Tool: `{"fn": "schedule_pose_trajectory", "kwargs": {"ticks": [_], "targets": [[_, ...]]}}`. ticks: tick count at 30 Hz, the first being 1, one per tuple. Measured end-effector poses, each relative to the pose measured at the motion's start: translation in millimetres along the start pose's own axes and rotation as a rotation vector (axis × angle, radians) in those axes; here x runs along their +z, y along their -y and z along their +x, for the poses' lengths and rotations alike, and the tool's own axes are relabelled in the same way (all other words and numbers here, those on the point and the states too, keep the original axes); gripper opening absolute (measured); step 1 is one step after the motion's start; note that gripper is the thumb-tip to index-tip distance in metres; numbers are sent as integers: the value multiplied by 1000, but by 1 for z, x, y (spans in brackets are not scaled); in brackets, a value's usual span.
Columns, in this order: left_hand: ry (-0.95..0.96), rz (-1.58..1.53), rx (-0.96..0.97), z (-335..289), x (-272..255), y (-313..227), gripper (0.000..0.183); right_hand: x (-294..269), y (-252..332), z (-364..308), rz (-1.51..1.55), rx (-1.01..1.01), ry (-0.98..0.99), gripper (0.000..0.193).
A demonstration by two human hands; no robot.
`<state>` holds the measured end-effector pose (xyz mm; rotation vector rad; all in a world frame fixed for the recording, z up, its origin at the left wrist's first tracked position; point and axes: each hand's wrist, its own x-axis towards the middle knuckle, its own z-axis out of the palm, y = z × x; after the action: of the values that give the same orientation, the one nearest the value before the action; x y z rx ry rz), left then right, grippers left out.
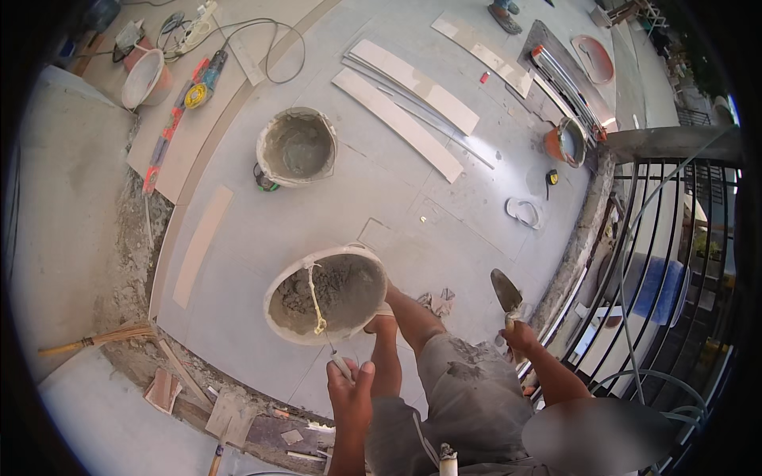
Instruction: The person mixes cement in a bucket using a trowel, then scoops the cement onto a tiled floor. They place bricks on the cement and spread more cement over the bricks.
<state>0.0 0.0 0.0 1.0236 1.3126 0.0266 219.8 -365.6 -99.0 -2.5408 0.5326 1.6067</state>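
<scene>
My left hand (351, 390) is closed on the pale grip of a wire handle (321, 324), part of it wrapped in yellowish material. This handle belongs to a whitish bucket (278, 324) of grey mortar (313, 293), tilted so its opening faces up toward me, in front of my legs. At my right side, my right hand (521, 339) is wrapped round the handle of a pointed trowel (506, 292). Its blade points forward, away from the bucket.
Another mortar bucket (262, 147) stands ahead on pale tiles. Long tile strips (397, 123) lie beyond it. An angle grinder (208, 79) and a red level (168, 131) are at left. An orange bucket (565, 143), tape measure (551, 179) and black railing (635, 238) are at right.
</scene>
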Motion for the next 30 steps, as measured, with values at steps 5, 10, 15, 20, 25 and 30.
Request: {"fn": "schedule_pose_trajectory", "kwargs": {"ticks": [5, 10, 15, 20, 25, 30], "targets": [[197, 98, 86, -3, 138, -30, 48, 1, -339, 107, -272, -165, -175, 42], [227, 220, 147, 13, 235, -62, 30, 16, -336, 42, -2, 83, -72, 38], [254, 381, 6, 29, 354, -67, 31, -50, -332, 59, 567, 236, 117, 37], [275, 561, 52, 43, 495, -74, 35, -124, -345, 105, 913, 119, 83, 33], [322, 640, 84, 58, 613, -103, 34, -209, -325, 115, 1108, 87, -52, 40], [410, 526, 154, 97, 727, -131, 31, -213, -335, 128, 1126, 20, -198, 38]]}}
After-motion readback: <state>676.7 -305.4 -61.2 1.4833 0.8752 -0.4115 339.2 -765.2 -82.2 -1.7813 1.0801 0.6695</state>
